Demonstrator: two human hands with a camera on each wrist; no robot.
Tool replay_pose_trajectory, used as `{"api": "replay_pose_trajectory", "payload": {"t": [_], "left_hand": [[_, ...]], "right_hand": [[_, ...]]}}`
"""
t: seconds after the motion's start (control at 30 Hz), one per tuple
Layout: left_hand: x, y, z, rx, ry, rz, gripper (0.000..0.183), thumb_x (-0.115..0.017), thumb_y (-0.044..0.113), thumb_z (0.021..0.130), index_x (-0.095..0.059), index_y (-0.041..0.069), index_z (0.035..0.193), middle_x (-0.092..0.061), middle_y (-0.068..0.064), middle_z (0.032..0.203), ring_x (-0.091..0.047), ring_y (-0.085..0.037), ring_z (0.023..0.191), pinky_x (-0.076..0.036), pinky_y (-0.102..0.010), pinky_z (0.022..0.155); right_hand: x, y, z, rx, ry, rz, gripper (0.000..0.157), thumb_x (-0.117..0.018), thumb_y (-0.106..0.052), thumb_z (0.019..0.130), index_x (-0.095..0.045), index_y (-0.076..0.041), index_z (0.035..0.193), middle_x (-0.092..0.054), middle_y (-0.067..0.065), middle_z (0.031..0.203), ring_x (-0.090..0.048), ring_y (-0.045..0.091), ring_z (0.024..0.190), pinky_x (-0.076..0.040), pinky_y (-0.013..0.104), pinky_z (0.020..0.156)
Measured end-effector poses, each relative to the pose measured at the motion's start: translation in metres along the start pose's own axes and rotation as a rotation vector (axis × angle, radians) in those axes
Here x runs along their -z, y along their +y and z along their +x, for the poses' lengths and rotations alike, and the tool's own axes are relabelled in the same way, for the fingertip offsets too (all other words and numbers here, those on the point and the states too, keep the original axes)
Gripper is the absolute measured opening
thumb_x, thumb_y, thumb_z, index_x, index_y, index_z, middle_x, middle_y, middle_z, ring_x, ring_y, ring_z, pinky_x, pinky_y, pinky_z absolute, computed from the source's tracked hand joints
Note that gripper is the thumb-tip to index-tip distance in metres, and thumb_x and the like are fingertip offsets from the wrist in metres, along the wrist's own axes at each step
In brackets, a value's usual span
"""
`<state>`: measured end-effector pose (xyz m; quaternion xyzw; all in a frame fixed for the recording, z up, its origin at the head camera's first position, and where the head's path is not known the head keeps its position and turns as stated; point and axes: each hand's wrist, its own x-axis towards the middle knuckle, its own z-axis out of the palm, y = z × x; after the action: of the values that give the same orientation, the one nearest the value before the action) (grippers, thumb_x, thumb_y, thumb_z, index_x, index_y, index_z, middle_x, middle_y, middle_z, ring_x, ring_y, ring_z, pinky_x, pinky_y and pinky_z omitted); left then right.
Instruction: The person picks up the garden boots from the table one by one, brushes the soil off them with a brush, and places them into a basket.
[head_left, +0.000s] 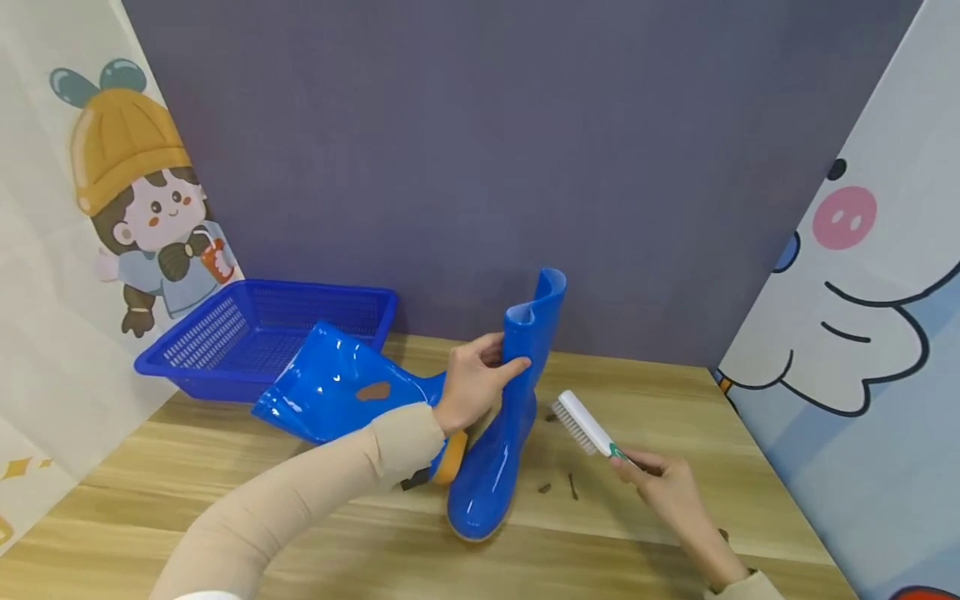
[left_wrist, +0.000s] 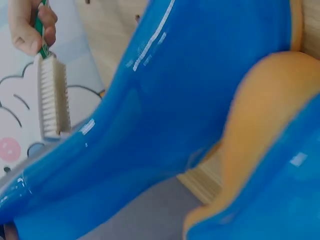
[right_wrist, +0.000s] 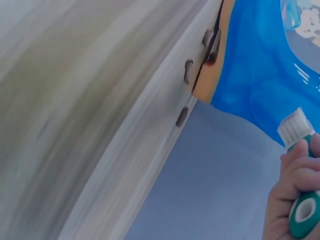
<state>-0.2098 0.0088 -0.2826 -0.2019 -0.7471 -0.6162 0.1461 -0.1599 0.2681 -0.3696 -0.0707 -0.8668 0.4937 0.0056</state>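
Observation:
A shiny blue rain boot stands on the wooden table, its shaft leaning a little right. My left hand grips that shaft from the left, below the boot's opening. To the left, a second blue rain boot lies on its side, partly behind my left forearm; its orange-tan sole faces the standing boot. My right hand holds a scrub brush by its green and white handle. The brush's white bristles point toward the standing boot, apart from it in the head view.
A blue plastic basket stands at the back left, behind the lying boot's shaft. Small brown bits lie on the table right of the standing boot. A grey panel rises behind, with cartoon-printed walls at both sides.

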Motion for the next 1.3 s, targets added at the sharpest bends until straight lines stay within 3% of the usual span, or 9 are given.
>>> {"api": "replay_pose_trajectory", "payload": {"t": [0.13, 0.37, 0.47, 0.6, 0.7, 0.8, 1.07, 1.3], "left_hand": [[-0.009, -0.002, 0.002, -0.009, -0.025, -0.048, 0.032, -0.065, 0.006, 0.084, -0.060, -0.003, 0.114, -0.067, -0.019, 0.103, -0.067, -0.028, 0.092, -0.055, -0.029, 0.076], [-0.019, -0.024, 0.023, 0.002, 0.062, -0.042, 0.031, -0.067, 0.015, 0.083, -0.064, 0.005, 0.113, -0.069, -0.012, 0.102, -0.068, -0.020, 0.088, -0.055, -0.031, 0.075], [-0.020, -0.017, 0.029, -0.007, 0.049, -0.051, 0.032, -0.067, 0.019, 0.084, -0.064, 0.008, 0.114, -0.069, -0.008, 0.102, -0.068, -0.016, 0.088, -0.055, -0.028, 0.075], [-0.018, -0.004, 0.038, -0.046, 0.045, -0.050, 0.031, -0.068, 0.019, 0.083, -0.065, 0.007, 0.112, -0.070, -0.007, 0.100, -0.068, -0.014, 0.087, -0.055, -0.027, 0.075], [-0.012, 0.008, 0.044, -0.094, 0.046, -0.022, 0.030, -0.068, 0.018, 0.083, -0.065, 0.006, 0.111, -0.070, -0.008, 0.100, -0.068, -0.014, 0.086, -0.055, -0.027, 0.075], [-0.005, 0.020, 0.050, -0.136, 0.038, 0.001, 0.030, -0.068, 0.017, 0.083, -0.065, 0.005, 0.111, -0.070, -0.009, 0.101, -0.068, -0.015, 0.087, -0.055, -0.027, 0.074], [0.025, 0.042, 0.064, -0.183, 0.010, 0.071, 0.029, -0.064, 0.014, 0.085, -0.063, 0.003, 0.113, -0.069, -0.010, 0.104, -0.068, -0.015, 0.089, -0.054, -0.025, 0.075], [0.064, 0.056, 0.081, -0.134, 0.051, 0.105, 0.032, -0.064, 0.015, 0.086, -0.062, 0.005, 0.116, -0.068, -0.009, 0.107, -0.067, -0.015, 0.092, -0.054, -0.027, 0.078]], "right_hand": [[0.005, 0.005, -0.004, -0.035, 0.027, 0.041, 0.047, -0.068, -0.032, 0.082, -0.061, -0.001, 0.117, -0.059, -0.001, 0.067, -0.035, 0.005, 0.043, -0.035, 0.021, 0.042], [0.015, -0.002, -0.001, -0.001, 0.072, 0.078, 0.051, -0.068, -0.035, 0.082, -0.061, 0.001, 0.117, -0.056, -0.008, 0.063, -0.032, 0.004, 0.042, -0.033, 0.021, 0.041], [0.020, -0.005, -0.001, 0.007, 0.110, 0.092, 0.050, -0.068, -0.037, 0.082, -0.063, 0.000, 0.115, -0.058, -0.009, 0.063, -0.033, 0.004, 0.043, -0.033, 0.022, 0.041], [0.025, -0.011, -0.001, -0.012, 0.241, 0.203, 0.036, -0.069, -0.038, 0.080, -0.070, -0.012, 0.105, -0.059, -0.011, 0.062, -0.037, 0.004, 0.044, -0.033, 0.022, 0.039], [0.029, -0.016, 0.000, -0.032, 0.350, 0.326, 0.026, -0.072, -0.036, 0.077, -0.072, -0.020, 0.097, -0.060, -0.012, 0.061, -0.042, 0.004, 0.046, -0.033, 0.020, 0.039], [0.033, -0.020, 0.001, -0.050, 0.381, 0.381, 0.026, -0.073, -0.036, 0.075, -0.072, -0.023, 0.098, -0.061, -0.013, 0.062, -0.045, 0.003, 0.049, -0.034, 0.018, 0.041], [0.032, -0.022, 0.003, -0.035, 0.305, 0.365, 0.036, -0.072, -0.036, 0.077, -0.069, -0.018, 0.109, -0.062, -0.013, 0.066, -0.044, 0.003, 0.051, -0.035, 0.018, 0.043], [0.022, -0.021, 0.003, -0.002, 0.268, 0.326, 0.023, -0.071, -0.035, 0.078, -0.071, -0.023, 0.098, -0.061, -0.013, 0.063, -0.040, 0.003, 0.046, -0.031, 0.020, 0.040]]}}
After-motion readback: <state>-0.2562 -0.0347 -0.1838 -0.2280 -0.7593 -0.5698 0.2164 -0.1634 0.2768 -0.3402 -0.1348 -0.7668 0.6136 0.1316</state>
